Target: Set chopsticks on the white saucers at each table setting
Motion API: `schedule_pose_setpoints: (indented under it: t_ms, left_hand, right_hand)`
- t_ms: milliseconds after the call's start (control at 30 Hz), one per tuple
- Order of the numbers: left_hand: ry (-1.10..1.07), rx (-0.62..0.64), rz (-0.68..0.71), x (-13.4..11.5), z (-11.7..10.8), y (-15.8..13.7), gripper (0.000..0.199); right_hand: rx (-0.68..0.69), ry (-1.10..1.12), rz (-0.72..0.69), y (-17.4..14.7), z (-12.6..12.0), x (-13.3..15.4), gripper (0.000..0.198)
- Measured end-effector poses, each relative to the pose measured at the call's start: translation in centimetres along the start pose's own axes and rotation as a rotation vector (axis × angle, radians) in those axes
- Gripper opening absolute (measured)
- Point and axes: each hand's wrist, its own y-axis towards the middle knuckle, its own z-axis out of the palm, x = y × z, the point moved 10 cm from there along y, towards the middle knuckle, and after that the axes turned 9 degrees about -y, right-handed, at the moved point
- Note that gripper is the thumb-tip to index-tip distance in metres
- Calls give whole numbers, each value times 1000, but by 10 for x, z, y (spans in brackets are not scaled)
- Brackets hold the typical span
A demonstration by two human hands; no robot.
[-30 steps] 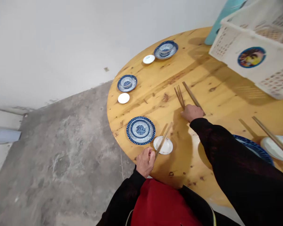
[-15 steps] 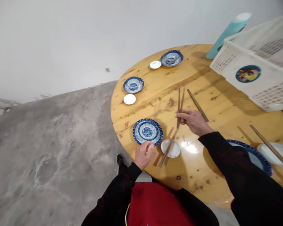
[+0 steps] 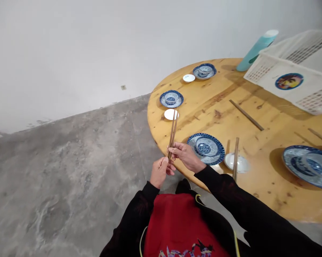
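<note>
My right hand (image 3: 187, 155) pinches a pair of wooden chopsticks (image 3: 173, 132) near their lower ends, tips pointing up and away from me. Just below it, my left hand (image 3: 159, 172) closes its thumb and fingers on the bottom ends. Both hands are over the table's left front edge. Right of them is a blue-and-white plate (image 3: 220, 157) with a bowl (image 3: 205, 145) on it. Beside that plate, another pair of chopsticks (image 3: 235, 157) lies across a small white dish (image 3: 243, 165).
The round wooden table (image 3: 198, 119) also bears a plate with bowl (image 3: 171, 99), a white dish (image 3: 168, 114), a farther plate with bowl (image 3: 204, 71) and dish (image 3: 189, 78). Loose chopsticks (image 3: 246, 115) lie mid-table. A white basket (image 3: 286, 84) and turquoise cylinder (image 3: 256, 51) stand at back right.
My right hand has brought the chopsticks left, from over the table to my left hand, which now grips their ends. The view has turned left.
</note>
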Motion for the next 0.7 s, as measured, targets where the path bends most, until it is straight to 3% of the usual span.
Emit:
schedule_pose_setpoints:
  t_ms: [133,333,500,700]
  left_hand:
    - [-27,-29,-20,-8,-33,1,61]
    - [44,-2,-33,-18,-56,32,58]
    - [144,84,-51,-27,-62,80,54]
    - [280,250,-184,-32,-58,151,52]
  right_hand:
    - [-47,0,-13,13,29,-7,33]
    - [-103,60,-6,41,41,-20,34]
    - [-162,83,4,76,32,-29,31]
    - [-302,196,72,122,9,-45,40]
